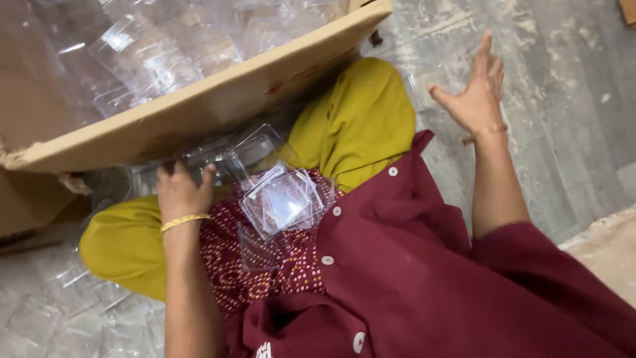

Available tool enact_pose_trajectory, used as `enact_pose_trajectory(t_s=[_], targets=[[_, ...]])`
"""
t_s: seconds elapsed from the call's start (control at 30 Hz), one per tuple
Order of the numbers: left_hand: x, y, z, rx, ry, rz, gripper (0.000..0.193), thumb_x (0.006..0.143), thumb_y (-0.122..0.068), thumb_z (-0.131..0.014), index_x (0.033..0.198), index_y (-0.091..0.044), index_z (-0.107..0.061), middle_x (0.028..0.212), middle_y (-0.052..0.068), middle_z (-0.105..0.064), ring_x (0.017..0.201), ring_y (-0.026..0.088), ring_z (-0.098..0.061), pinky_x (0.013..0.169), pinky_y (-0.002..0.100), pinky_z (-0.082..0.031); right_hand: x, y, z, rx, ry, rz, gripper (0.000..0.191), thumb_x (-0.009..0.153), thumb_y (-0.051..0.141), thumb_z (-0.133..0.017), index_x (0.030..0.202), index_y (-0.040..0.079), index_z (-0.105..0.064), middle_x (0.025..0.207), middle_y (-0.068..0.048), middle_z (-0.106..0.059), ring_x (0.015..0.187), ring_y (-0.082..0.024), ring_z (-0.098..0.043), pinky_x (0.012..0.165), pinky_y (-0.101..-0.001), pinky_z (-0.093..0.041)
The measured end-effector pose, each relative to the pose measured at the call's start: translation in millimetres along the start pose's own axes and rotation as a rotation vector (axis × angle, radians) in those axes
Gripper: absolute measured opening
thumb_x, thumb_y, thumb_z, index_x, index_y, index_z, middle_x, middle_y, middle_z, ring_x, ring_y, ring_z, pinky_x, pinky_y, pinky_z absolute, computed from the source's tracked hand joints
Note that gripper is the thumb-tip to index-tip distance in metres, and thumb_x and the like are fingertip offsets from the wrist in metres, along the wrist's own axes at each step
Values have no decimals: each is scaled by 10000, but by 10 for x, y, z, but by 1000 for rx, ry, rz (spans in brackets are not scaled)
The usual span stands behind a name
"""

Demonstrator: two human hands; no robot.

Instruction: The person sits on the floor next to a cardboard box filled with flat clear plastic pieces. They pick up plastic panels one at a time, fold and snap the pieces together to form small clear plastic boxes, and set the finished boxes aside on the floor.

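A person is sitting on a grey concrete floor (563, 99), with a stack of clear, glossy, squarish plastic trays (281, 199) lying flat and slightly askew in the lap. The left hand (182, 192) is curling its fingers (209, 176) onto more clear trays just beside the stack, beneath a tilted cardboard box (199, 113). The right hand (474, 96) is hovering over the floor, fingers spread, holding nothing.

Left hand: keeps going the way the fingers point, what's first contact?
Likely the clear plastic trays right at the left hand's fingertips, under the cardboard box edge. It may be touching them already; depth is unclear.
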State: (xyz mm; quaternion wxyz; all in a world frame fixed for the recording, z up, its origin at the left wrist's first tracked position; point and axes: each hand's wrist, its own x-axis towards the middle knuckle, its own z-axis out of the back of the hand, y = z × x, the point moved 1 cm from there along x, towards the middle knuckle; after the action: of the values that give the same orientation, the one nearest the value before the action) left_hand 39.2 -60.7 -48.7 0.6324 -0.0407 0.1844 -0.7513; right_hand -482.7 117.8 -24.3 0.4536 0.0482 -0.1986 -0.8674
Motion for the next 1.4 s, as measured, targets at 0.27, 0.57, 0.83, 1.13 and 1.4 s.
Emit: enact_pose_trajectory(t_s=[0.27, 0.57, 0.83, 1.13, 1.4], targets=[[-49, 521, -426, -179, -40, -51, 750, 829, -120, -759, 1486, 41, -435, 1378, 402, -435, 1214, 575, -512, 1037, 552, -456, 428, -751, -938, -203, 43, -271, 1063, 715, 525, -898, 1538, 120, -361, 1469, -203, -455, 1371, -431, -387, 1034, -676, -344], [-160, 394, -73, -1478, 149, 287, 477, 939, -81, -517, 1401, -125, -405, 1250, 134, -626, 1049, 241, -680, 850, 351, -605, 444, -647, -843, -236, -13, -190, 1099, 697, 575, -950, 1497, 88, -375, 1428, -292, -391, 1364, -515, -361, 941, -757, -329], [-498, 262, 339, -2235, 240, 58, 460, 1018, -371, -678, 1344, -58, -594, 1508, 233, -513, 1458, 441, -517, 1207, 651, -454, -44, 844, -733, 362, -132, 232, 293, 998, 177, -674, 1252, 40, -631, 1168, -143, -647, 1088, -300, -664, 988, -414, -544], [-786, 170, 506, -2312, 383, -12, 694, 990, -632, -545, 1568, -268, -422, 1619, 303, -373, 1449, 401, -439, 1189, 635, -372, -427, 2774, -1553, 283, 584, 313, 475, 828, 156, -729, 1285, 42, -672, 984, -195, -767, 887, -302, -752, 829, -408, -585], [-786, -398, 212, -2140, 541, 246, 641, 969, -604, -475, 1437, -169, -419, 1334, 171, -532, 1230, 323, -596, 1004, 585, -543, -1083, 2845, -362, 741, 390, 412, 297, 906, 42, -758, 1193, 57, -682, 1334, -124, -582, 1211, -255, -632, 991, -370, -567]])
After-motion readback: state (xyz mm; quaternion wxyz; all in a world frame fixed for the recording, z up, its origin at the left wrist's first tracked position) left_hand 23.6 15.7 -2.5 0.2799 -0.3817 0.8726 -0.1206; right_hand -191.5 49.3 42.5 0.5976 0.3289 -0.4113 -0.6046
